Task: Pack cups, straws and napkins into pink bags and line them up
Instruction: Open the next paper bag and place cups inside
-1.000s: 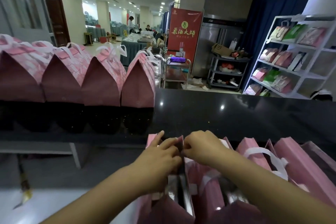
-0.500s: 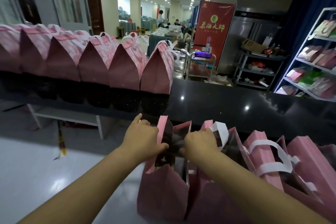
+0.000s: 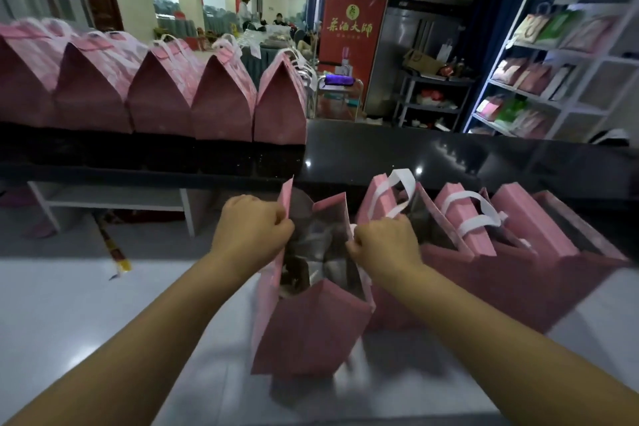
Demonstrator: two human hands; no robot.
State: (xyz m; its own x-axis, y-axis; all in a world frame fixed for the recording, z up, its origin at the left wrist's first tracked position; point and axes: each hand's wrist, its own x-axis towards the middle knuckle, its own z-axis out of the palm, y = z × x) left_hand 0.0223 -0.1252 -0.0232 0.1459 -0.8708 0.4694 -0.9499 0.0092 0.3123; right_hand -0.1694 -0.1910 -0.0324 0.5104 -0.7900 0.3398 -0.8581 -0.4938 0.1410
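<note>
We see both hands at the mouth of 1 open pink bag (image 3: 307,332), which stands upright at the left end of the near group. The left hand (image 3: 252,235) is curled tight, pinching the bag's left rim. The right hand (image 3: 385,247) is curled the same way on the right rim, so the mouth is spread wide between them. Inside we make out silvery and dark contents (image 3: 321,252), too blurred for us to tell cups from napkins or straws. The bag is over a white surface (image 3: 103,322); we cannot tell whether its base rests on it.

Just beside it to the right, touching side to side, stand at least 3 more open bags (image 3: 484,273) with white handles (image 3: 403,183) standing up or draped over their rims. What they hold is hidden from us.

Further back on the left, at least 5 closed bags (image 3: 221,107), tops folded to a peak, are lined up in a row on the black surface (image 3: 449,162). On the far right a white shelf rack (image 3: 553,55) carries pink and green packages.
</note>
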